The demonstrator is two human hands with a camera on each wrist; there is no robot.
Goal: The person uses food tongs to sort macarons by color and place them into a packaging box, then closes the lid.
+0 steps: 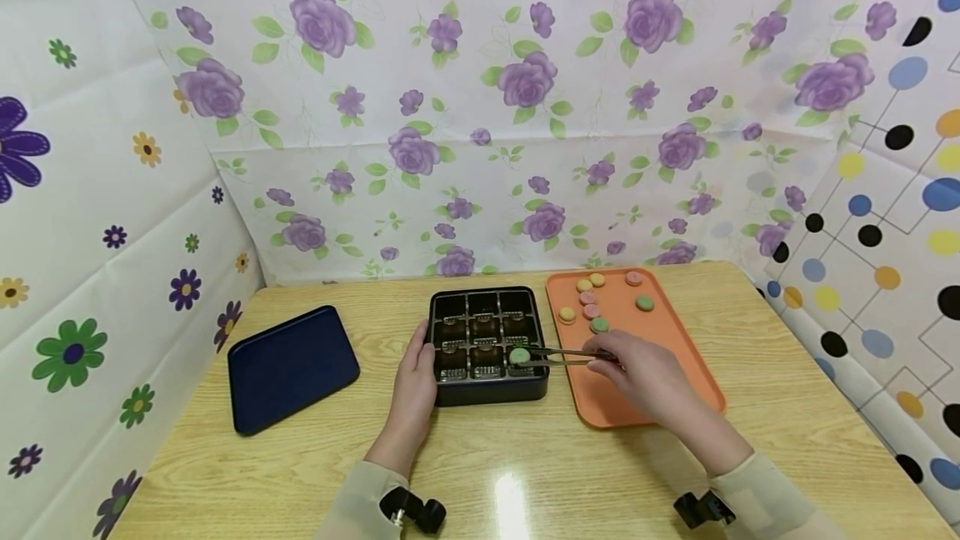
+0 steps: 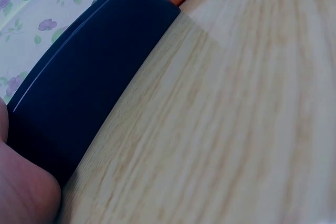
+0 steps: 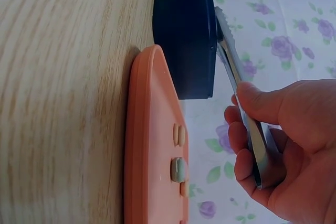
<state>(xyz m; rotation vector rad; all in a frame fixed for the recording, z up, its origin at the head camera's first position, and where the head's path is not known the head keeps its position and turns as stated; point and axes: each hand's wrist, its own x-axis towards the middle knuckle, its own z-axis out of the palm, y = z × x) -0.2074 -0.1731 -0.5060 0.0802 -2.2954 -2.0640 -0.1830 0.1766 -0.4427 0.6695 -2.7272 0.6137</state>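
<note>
My right hand [image 1: 645, 369] grips a pair of metal tongs [image 3: 236, 72] with thumb and curled fingers. The tongs reach left over a black box [image 1: 491, 392]. A green macaron [image 1: 519, 356] lies between their tips at the front right compartment; whether it touches the bottom is unclear. Inside the box is a clear divided insert [image 1: 486, 361]. My left hand [image 1: 415, 377] rests against the box's left side with fairly straight fingers. In the left wrist view, part of that hand [image 2: 26, 190] touches the dark box wall [image 2: 100, 61].
An orange tray [image 1: 611, 407] lies right of the box, bearing several macarons, among them a pink one [image 1: 633, 278], a green one [image 1: 645, 303] and a yellow one [image 1: 567, 315]. A dark blue tray [image 1: 292, 369] lies left on the wooden table [image 1: 450, 482]. Patterned cloth [image 1: 480, 190] stands behind.
</note>
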